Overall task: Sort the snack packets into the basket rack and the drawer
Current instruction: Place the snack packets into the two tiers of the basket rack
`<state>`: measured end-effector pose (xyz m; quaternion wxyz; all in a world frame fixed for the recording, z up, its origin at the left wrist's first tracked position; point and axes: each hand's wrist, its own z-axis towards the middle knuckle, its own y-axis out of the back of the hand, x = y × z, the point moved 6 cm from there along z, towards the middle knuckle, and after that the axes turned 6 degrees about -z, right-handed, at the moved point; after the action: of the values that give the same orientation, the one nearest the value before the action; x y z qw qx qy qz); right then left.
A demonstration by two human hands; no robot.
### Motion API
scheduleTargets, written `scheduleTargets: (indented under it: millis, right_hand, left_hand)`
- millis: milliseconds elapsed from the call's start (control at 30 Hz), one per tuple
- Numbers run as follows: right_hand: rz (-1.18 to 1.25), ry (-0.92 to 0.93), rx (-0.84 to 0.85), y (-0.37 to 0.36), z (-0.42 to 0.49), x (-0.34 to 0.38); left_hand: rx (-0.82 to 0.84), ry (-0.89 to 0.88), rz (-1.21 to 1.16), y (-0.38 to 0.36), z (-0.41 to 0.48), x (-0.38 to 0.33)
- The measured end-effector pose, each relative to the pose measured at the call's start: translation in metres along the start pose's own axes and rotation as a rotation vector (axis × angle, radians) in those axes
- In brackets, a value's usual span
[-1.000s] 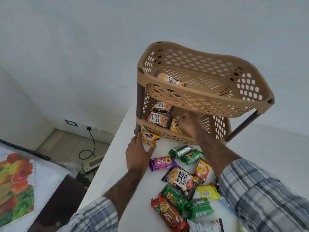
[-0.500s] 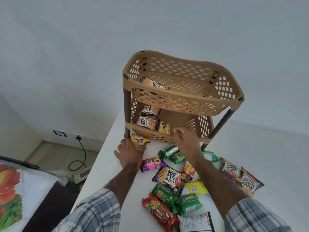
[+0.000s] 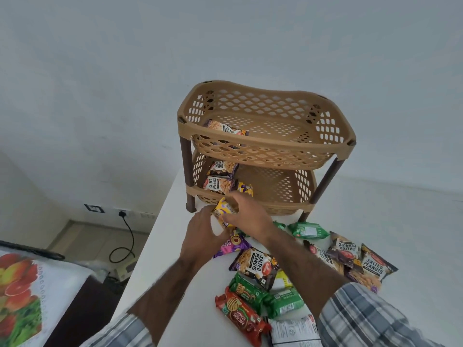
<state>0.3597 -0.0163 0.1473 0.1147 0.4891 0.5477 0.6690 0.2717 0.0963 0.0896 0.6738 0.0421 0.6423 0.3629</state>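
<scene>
The tan two-tier basket rack (image 3: 265,146) stands at the back of the white table (image 3: 170,259). One peanut packet (image 3: 225,128) lies in its upper basket. Two salted peanuts packets (image 3: 220,184) and a small yellow-purple packet (image 3: 245,189) lie in the lower one. Just in front of the lower rim, a second yellow-purple packet (image 3: 223,211) sits between both hands. My left hand (image 3: 203,234) holds its left end, and my right hand (image 3: 248,216) curls over its right side. Several loose packets lie nearer me, among them a purple packet (image 3: 231,245) and a salted peanuts packet (image 3: 255,264).
More packets spread to the right: a green packet (image 3: 309,230), two salted peanuts packets (image 3: 375,267) and a red biscuit packet (image 3: 240,319). The table's left edge drops to the floor, where a plugged cable (image 3: 125,236) hangs. A fruit-print cloth (image 3: 22,296) lies at lower left.
My right hand has come out of the lower basket and moved left onto the yellow-purple packet by my left hand. The view has shifted, so the rack appears further right.
</scene>
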Motion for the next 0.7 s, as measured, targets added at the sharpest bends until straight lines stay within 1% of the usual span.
scheduleTargets:
  millis: [100,200,300,367,433,467,533,567,633,700]
  right_hand:
    - [0.005,-0.019,0.015,0.010,0.004,0.002]
    - [0.057,-0.060,-0.020,0.026,0.010,-0.007]
    - [0.197,-0.181,-0.158,0.051,0.023,-0.036]
    - [0.294,-0.276,-0.287,0.065,0.033,-0.062]
    - [0.324,-0.328,-0.393,0.075,0.040,-0.084]
    - [0.319,-0.359,-0.420,0.077,0.045,-0.092]
    - [0.290,-0.450,-0.395,0.076,0.055,-0.109]
    - [0.239,-0.497,-0.334,0.073,0.060,-0.115]
    - [0.138,-0.561,-0.194,0.064,0.070,-0.126]
    - [0.116,-0.559,-0.117,0.053,0.079,-0.132]
  left_hand:
    - [0.004,-0.021,-0.045,-0.003,0.006,-0.011]
    - [-0.001,-0.013,-0.100,-0.002,0.007,-0.016]
    - [-0.032,0.037,-0.060,0.001,0.003,-0.008]
    - [0.041,0.066,0.035,-0.003,-0.001,0.005]
    - [0.190,0.076,0.130,-0.014,-0.008,0.018]
    - [0.265,0.076,0.179,-0.021,-0.011,0.022]
    - [0.366,0.052,0.267,-0.032,-0.018,0.028]
    - [0.388,0.033,0.301,-0.037,-0.021,0.029]
    - [0.392,0.011,0.350,-0.043,-0.025,0.030]
    - [0.376,0.004,0.403,-0.046,-0.026,0.031]
